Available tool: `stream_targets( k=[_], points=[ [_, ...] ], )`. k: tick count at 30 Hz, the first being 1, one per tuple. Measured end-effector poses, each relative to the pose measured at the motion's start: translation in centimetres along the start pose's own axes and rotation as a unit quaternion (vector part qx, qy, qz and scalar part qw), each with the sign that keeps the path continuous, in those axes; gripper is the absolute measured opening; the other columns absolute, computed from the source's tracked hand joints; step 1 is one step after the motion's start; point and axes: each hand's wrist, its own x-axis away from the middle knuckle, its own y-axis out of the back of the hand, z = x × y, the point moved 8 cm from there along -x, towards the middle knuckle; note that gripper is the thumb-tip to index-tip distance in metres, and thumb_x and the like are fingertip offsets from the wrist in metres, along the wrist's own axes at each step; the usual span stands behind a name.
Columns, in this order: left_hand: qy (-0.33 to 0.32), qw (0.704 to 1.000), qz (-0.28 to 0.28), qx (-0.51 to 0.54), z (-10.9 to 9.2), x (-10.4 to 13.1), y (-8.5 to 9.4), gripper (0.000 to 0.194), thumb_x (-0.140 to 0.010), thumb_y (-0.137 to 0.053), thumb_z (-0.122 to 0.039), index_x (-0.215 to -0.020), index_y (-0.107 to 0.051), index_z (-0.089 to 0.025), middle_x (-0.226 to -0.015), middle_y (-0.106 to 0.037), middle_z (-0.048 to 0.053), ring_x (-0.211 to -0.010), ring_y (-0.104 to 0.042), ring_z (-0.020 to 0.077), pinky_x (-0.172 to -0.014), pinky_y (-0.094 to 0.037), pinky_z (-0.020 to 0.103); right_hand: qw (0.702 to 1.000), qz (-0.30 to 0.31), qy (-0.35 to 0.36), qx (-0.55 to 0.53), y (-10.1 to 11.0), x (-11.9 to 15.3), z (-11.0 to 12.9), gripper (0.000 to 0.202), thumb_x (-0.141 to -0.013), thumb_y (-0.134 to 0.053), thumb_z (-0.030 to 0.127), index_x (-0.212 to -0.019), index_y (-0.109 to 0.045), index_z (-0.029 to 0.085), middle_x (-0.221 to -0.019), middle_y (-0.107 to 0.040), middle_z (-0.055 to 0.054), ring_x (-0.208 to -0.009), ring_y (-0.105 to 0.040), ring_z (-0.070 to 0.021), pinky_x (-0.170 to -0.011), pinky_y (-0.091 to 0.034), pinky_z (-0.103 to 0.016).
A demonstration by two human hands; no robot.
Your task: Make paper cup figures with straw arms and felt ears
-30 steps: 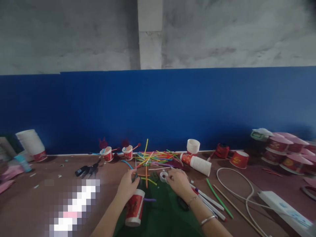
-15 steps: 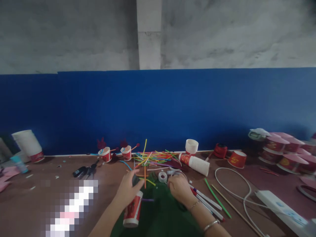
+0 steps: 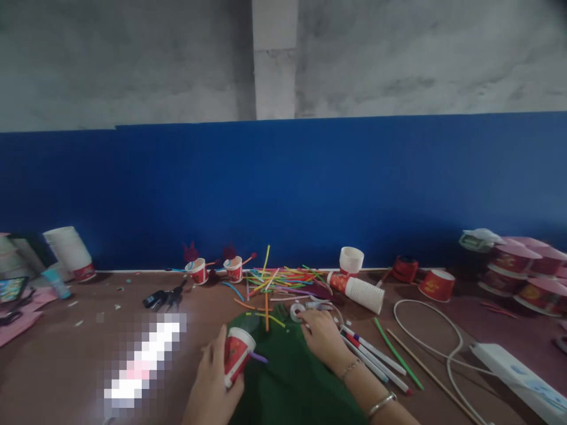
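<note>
Red and white, the cup [image 3: 234,357] leans in the left hand [image 3: 210,378], whose fingers and thumb curl round its sides. Its pale end tips upward, and white marks on the red are too blurred to read. From its 3 o'clock side juts a purple strip [image 3: 259,358], over the green sheet [image 3: 292,378] on the brown table [image 3: 39,378].

Taking the cup as the clock's centre, the right hand [image 3: 325,336] lies between 2 and 3 o'clock, palm down, fingers bent at the tape roll [image 3: 293,313]; I cannot tell whether they pinch it. Coloured strips [image 3: 283,280] pile at 1 o'clock. Two small cups [image 3: 233,269] with thin arms stand at 11 and 12, keys [image 3: 163,300] at 10. At 2, a cup stack [image 3: 363,295] lies sideways; markers [image 3: 378,357] are at 3, with the power strip [image 3: 522,373] farther out. Between 2 and 3, the red tub [image 3: 436,285] bears a yellow design, too small to read.
</note>
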Motion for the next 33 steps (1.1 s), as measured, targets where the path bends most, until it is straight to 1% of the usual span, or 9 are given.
stream_targets(
  k=[5,9,12,16,21,26,28,30,33],
  points=[
    [0.037,0.987,-0.149,0.04,2.9,-1.2,5.4,0.076,-0.078,-0.049,-0.037,-0.143,-0.016,-0.017,-0.12,-0.054,0.013,-0.114,-0.051,0.0323,-0.092,-0.045,0.044,1.0,0.013,-0.008,-0.006,-0.3,0.1,-0.1,0.043,-0.074,-0.041,0.002,-0.107,-0.064,0.018,-0.105,-0.065,-0.009,-0.098,-0.057,-0.0217,-0.084,-0.035,-0.03],
    [0.015,0.982,-0.188,0.022,2.3,-1.5,7.1,0.076,-0.08,-0.048,-0.038,-0.143,-0.015,-0.013,-0.116,-0.055,0.015,-0.109,-0.053,0.0333,-0.087,-0.047,0.046,0.999,0.031,-0.014,-0.009,-0.6,0.2,0.3,0.037,-0.077,-0.043,0.007,-0.106,-0.064,0.017,-0.103,-0.066,-0.01,-0.098,-0.057,-0.022,-0.085,-0.035,-0.03],
    [-0.017,0.98,-0.193,-0.042,0.6,-0.8,6.2,0.069,-0.083,-0.044,-0.035,-0.142,-0.019,-0.011,-0.123,-0.049,0.019,-0.115,-0.048,0.036,-0.088,-0.046,0.048,0.997,0.071,0.008,-0.016,-1.2,0.9,1.6,0.026,-0.076,-0.051,0.015,-0.096,-0.067,0.018,-0.102,-0.064,-0.008,-0.099,-0.055,-0.0219,-0.085,-0.035,-0.03],
    [-0.075,0.983,-0.12,-0.118,-1.8,0.5,2.3,0.061,-0.084,-0.042,-0.029,-0.141,-0.025,-0.014,-0.129,-0.045,0.019,-0.115,-0.049,0.0335,-0.085,-0.048,0.043,0.986,0.16,0.019,-0.054,-2.9,2.7,3.9,0.029,-0.066,-0.067,0.037,-0.088,-0.067,0.019,-0.095,-0.064,-0.006,-0.094,-0.054,-0.0226,-0.083,-0.038,-0.03],
    [-0.074,0.982,-0.027,-0.173,-2.8,1.3,-1.7,0.058,-0.083,-0.045,-0.03,-0.139,-0.034,-0.019,-0.132,-0.047,0.017,-0.112,-0.053,0.0302,-0.081,-0.049,0.037,0.981,0.179,0.016,-0.067,-4.4,3.9,5.4,0.02,-0.066,-0.061,0.025,-0.085,-0.066,0.018,-0.101,-0.061,-0.007,-0.098,-0.052,-0.0218,-0.083,-0.038,-0.029],
    [-0.066,0.986,0.048,-0.143,-3.1,1.4,-2.8,0.066,-0.077,-0.052,-0.034,-0.139,-0.034,-0.017,-0.134,-0.047,0.017,-0.116,-0.052,0.0306,-0.084,-0.048,0.036,0.98,0.18,0.035,-0.079,-4.6,3.5,4.9,0.021,-0.064,-0.059,0.02,-0.083,-0.067,0.018,-0.096,-0.063,-0.007,-0.094,-0.054,-0.0219,-0.081,-0.039,-0.028],
    [-0.063,0.989,0.057,-0.125,-3.1,1.4,-2.5,0.069,-0.076,-0.053,-0.039,-0.139,-0.034,-0.017,-0.134,-0.046,0.017,-0.116,-0.052,0.031,-0.087,-0.047,0.036,0.984,0.153,0.025,-0.092,-3.7,2.5,3.6,0.024,-0.066,-0.056,0.016,-0.088,-0.066,0.018,-0.092,-0.064,-0.006,-0.091,-0.056,-0.0194,-0.08,-0.04,-0.025],
    [-0.059,0.99,0.058,-0.111,-3.1,1.3,-2.0,0.071,-0.076,-0.053,-0.043,-0.14,-0.033,-0.018,-0.135,-0.046,0.017,-0.115,-0.052,0.0315,-0.088,-0.046,0.038,0.994,0.076,-0.024,-0.074,-2.0,1.0,1.3,0.027,-0.071,-0.049,0.011,-0.09,-0.066,0.018,-0.094,-0.065,-0.006,-0.093,-0.056,-0.0189,-0.084,-0.039,-0.026],
    [-0.059,0.992,0.056,-0.093,-3.4,1.1,-1.7,0.073,-0.075,-0.054,-0.045,-0.139,-0.033,-0.018,-0.136,-0.046,0.017,-0.116,-0.052,0.033,-0.089,-0.046,0.041,0.997,-0.027,-0.062,-0.03,0.0,-0.8,-1.0,0.027,-0.068,-0.059,0.019,-0.094,-0.066,0.018,-0.107,-0.06,-0.012,-0.105,-0.049,-0.0288,-0.091,-0.035,-0.039]
  ],
)
